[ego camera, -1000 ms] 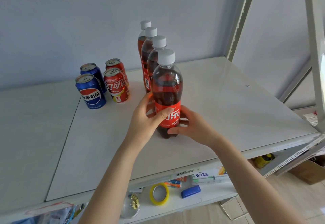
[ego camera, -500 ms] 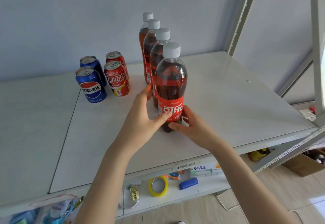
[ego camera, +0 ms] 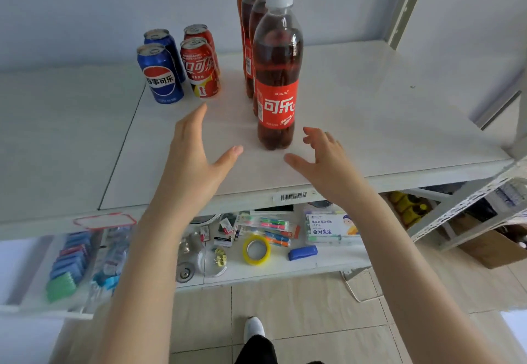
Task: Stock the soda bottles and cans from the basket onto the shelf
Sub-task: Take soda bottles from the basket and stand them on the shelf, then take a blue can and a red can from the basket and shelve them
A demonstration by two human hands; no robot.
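Observation:
A cola bottle with a red label and white cap stands upright on the white shelf, at the front of a row of several like bottles. Left of the row stand two blue cans and two red cans. My left hand hovers open to the bottle's lower left, apart from it. My right hand hovers open to its lower right, fingers spread, also not touching. The basket is out of view.
A lower shelf holds stationery: a yellow tape roll, a blue stapler, pen packs and erasers. A slanted metal shelf post rises at the right. A cardboard box sits on the tiled floor at the right.
Both hands have let go of the front cola bottle and drawn back toward me, fingers spread. The bottle stays upright on the shelf. The camera has tilted downward.

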